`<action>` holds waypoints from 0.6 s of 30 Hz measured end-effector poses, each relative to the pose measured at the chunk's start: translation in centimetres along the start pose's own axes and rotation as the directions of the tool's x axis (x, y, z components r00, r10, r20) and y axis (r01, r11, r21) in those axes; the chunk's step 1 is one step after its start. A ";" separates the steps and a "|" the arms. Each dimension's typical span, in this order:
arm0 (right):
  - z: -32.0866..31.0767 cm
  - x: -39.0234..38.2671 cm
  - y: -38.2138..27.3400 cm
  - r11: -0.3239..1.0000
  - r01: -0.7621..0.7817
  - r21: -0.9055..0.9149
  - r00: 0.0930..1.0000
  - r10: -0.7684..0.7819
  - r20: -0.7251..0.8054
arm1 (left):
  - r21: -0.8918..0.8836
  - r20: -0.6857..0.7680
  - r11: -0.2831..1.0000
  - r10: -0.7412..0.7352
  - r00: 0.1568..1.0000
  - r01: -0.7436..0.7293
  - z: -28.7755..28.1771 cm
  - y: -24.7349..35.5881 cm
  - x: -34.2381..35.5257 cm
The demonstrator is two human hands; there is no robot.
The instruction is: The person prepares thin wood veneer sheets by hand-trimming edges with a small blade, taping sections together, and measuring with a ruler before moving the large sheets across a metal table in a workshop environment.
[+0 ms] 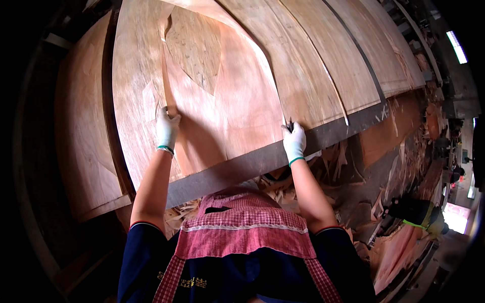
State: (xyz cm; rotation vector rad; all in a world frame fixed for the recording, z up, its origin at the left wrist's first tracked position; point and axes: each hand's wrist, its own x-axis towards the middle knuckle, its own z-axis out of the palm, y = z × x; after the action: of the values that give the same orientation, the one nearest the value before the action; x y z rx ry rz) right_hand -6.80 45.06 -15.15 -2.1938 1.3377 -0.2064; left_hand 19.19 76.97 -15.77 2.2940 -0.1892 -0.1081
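Note:
Both my hands wear white gloves with green cuffs. My left hand [167, 129] is closed at the lifted edge of a thin wood veneer sheet [247, 96], which curls up near its fingers. To the right, my right hand [294, 141] is closed around a small dark tool [289, 125], at the sheet's right edge near the front of the work surface; the tool's exact kind is hard to make out. Beyond my left hand, the pinkish sheet has a large pointed gap, and a paler wood surface [194, 45] shows through. A loose veneer piece [150, 101] lies beside my left hand.
A dark metal edge strip [237, 169] borders the front of the stack. A narrow wood strip [323, 63] lies across the boards at right. Another wood stack [86, 126] stands at left. Veneer scraps [399, 257] litter the floor, with a person [424, 214] at far right.

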 end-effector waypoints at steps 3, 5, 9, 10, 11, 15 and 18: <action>0.5 0.7 2.8 0.985 0.117 0.124 0.982 -0.095 -0.165 | 0.273 0.008 0.962 0.015 1.000 -0.017 -0.7 4.8 -1.0; -0.3 1.1 3.0 0.913 0.084 0.400 0.983 -0.009 -0.184 | 0.553 -0.164 0.830 0.184 0.969 -0.065 -0.9 6.8 -1.4; -3.4 -0.2 -4.8 0.729 -0.251 0.637 0.965 0.139 0.220 | 0.436 0.024 0.780 0.489 0.872 -0.449 0.7 10.7 -1.2; -3.2 0.0 -6.2 0.722 -0.271 0.637 0.953 0.106 0.285 | 0.311 0.146 0.779 0.527 0.837 -0.544 2.2 12.2 -0.6; -1.6 0.9 -5.7 0.801 -0.120 0.586 0.977 -0.009 0.213 | 0.294 0.177 0.744 0.575 0.799 -0.600 4.2 13.5 -0.2; 2.1 2.0 -5.3 0.944 0.200 0.262 0.974 -0.222 0.056 | 0.216 0.215 0.743 0.597 0.773 -0.634 10.8 16.5 4.8; 3.8 1.2 -5.5 0.928 0.319 0.189 0.948 -0.313 -0.064 | 0.341 0.097 0.799 0.493 0.864 -0.494 14.3 16.5 13.0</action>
State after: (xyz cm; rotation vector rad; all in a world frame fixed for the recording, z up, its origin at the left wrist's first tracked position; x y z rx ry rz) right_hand -0.44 47.36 -15.62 -2.2297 0.9262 -0.4785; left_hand 28.36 53.39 -13.26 2.5180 -0.8693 0.2120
